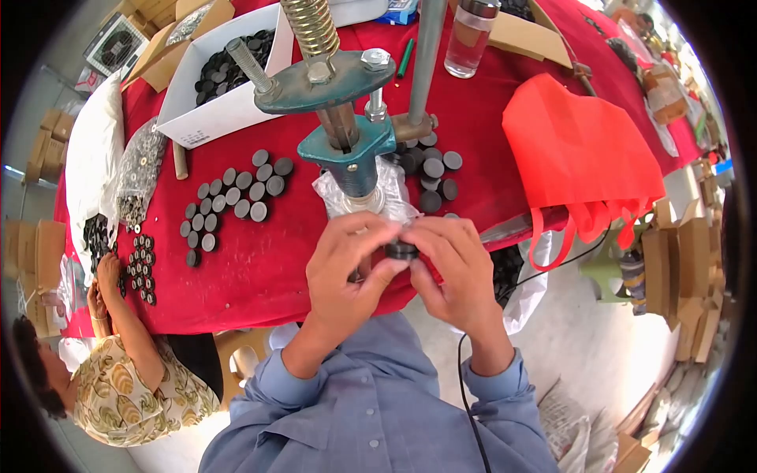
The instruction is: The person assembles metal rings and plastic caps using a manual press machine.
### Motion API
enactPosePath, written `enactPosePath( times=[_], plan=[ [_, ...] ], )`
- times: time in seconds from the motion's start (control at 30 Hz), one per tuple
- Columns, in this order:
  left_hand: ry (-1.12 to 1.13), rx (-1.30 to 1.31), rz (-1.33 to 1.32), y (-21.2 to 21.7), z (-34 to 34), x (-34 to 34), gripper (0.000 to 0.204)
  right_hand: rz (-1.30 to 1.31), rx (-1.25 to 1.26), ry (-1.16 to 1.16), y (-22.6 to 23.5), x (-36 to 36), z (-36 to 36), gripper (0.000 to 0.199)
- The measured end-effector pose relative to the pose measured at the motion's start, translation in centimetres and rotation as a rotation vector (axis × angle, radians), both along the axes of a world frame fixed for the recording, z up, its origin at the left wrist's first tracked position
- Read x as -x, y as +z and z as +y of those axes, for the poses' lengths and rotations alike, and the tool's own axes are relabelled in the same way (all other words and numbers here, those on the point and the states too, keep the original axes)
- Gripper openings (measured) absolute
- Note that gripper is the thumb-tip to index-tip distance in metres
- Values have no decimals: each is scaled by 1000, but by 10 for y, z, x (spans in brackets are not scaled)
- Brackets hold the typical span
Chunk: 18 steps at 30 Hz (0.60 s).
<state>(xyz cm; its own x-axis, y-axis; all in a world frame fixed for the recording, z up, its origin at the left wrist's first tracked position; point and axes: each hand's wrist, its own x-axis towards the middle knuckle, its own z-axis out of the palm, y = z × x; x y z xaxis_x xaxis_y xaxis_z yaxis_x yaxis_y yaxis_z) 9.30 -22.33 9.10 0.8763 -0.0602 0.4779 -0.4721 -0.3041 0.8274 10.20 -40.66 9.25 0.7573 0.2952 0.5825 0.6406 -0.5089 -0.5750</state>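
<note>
Just in front of the teal hand press (349, 162), a round black cap (401, 251) is held between the fingertips of both my hands. My left hand (345, 264) grips its left side with thumb and fingers. From the other side, my right hand (455, 266) pinches the same cap. The press's lower tip (367, 202) stands right behind my fingers, above crumpled clear plastic (327, 189). Loose grey-topped black caps (258, 191) lie spread on the red cloth to the left. More caps (433, 168) are heaped right of the press.
A white box (229, 118) of black parts stands behind on the left. A red bag (583, 142) hangs over the table's right edge. A glass of water (471, 43) and green pen (406, 58) are farther back. At left, another person (134, 378) handles small black pieces.
</note>
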Motion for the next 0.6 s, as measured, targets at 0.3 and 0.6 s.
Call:
enactPosePath(
  times=[0.3,0.6],
  plan=[
    [-122,67,-209,9,4,11,36,-54,-305,49,2,21,4,40],
    [-123,174,13,-22,7,24,21,186,-365,21,-12,35,18,31]
  ],
)
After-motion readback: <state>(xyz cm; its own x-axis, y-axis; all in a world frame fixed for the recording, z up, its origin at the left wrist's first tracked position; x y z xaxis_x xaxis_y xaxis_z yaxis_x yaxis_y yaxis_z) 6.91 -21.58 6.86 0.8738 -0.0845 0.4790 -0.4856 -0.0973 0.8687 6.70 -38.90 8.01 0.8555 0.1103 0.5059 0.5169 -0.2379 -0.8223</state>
